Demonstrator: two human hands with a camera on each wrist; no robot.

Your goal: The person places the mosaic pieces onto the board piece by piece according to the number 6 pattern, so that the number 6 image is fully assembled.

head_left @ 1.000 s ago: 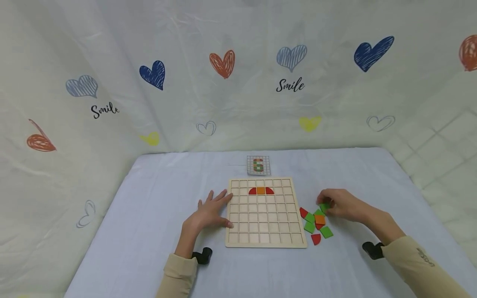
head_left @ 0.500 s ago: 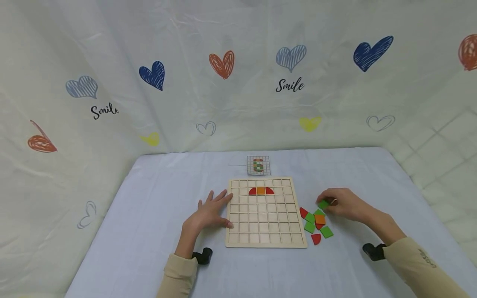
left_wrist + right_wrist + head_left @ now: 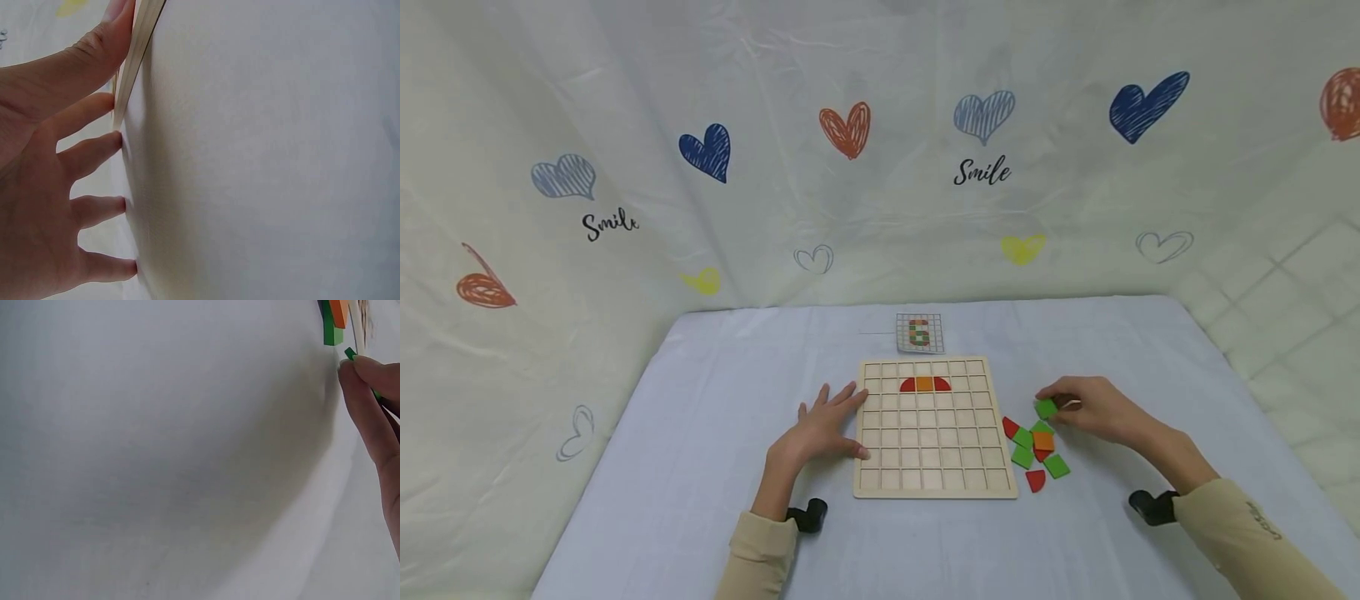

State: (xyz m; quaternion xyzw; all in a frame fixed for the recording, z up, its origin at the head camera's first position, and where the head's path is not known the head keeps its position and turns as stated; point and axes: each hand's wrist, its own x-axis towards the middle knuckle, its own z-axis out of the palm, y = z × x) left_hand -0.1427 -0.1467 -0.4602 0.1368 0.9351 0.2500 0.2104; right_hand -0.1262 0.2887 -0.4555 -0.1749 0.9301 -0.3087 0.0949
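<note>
My left hand lies with spread fingers at the left edge of a pale wooden grid board; in the left wrist view its thumb rests on the board's rim. Two red quarter-round tiles flank an orange square tile in an upper row of the grid. Right of the board, my right hand pinches a green square tile between thumb and fingers. Just below it lies a loose pile of green squares, an orange square and red quarter-rounds.
Behind the board lies a small pattern card showing a gridded figure 6. A white cloth covers the table. A pale curtain printed with hearts hangs at the back. A black wrist device sits at the right cuff.
My right hand has shifted slightly left and up, and the green tile it pinches has turned and shows more of its face. The left hand stays where it was.
</note>
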